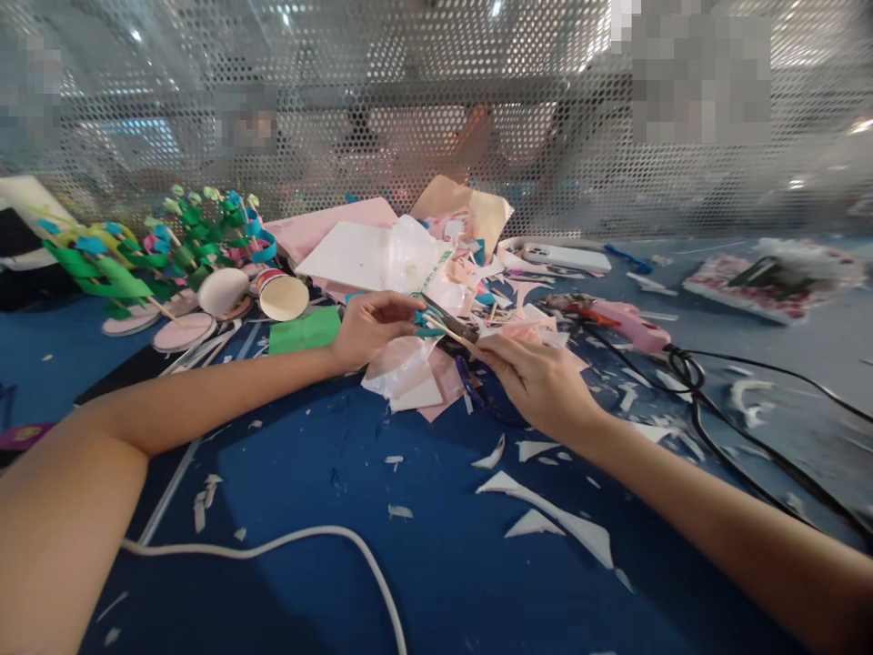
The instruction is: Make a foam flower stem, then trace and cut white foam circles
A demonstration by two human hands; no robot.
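Between finger and thumb, my right hand (pixel 546 382) holds a thin wooden stick (pixel 458 339), its far end angled to the left. My left hand (pixel 374 329) is closed at that end, pinching a small teal paper piece (pixel 428 331) against or beside the stick; whether the two are joined I cannot tell. Under and beside my right hand lie dark blue scissors handles (pixel 478 393), partly hidden. Below my fingers are pink and white paper scraps and a clear plastic bag (pixel 399 368). A green paper sheet (pixel 306 331) lies beside my left wrist.
Paper flowers on sticks (pixel 197 227) stand at the left near round pink bases (pixel 183 332) and a paper cup (pixel 283 296). A pink glue gun (pixel 631 325) with a black cord lies right. A white cable (pixel 306 534) crosses the front. Perforated metal mesh (pixel 423 100) stands behind.
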